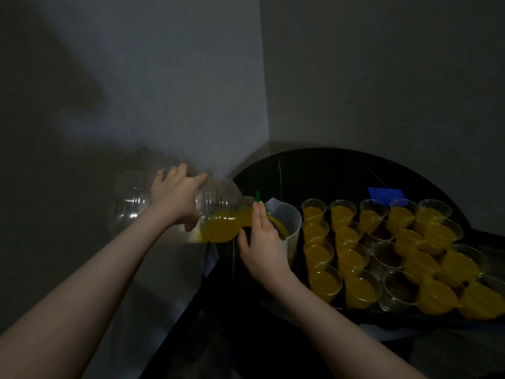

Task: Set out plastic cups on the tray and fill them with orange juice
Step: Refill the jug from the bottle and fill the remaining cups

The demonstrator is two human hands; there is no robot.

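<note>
Clear plastic cups crowd the dark tray nearest the viewer on the right, most of them holding orange juice; at least two in the middle rows look empty, which suggests the filling is far along but not finished. Packing them rim to rim probably makes it possible to pour down the rows without shifting anything. To the left of the tray, just beside its first column, stands a translucent jug, and the right hand rests against the jug's near side with straight, relaxed fingers, apparently steadying it or the bottle neck; it grips nothing that can be made out. Past it, the big clear bottle lies almost level with its neck over the jug's mouth, tipped that far likely because little juice remains, pooled at the shoulder and running out in a thin stream. The left hand is curled round the bottle's middle from above, bearing its weight, while the empty base juts out over the pale floor to the left. So the two hands sit close together, bottle neck between them, with the cups well to the right. The black bench curves away behind, carrying a small blue object that is too dim to identify.
</note>
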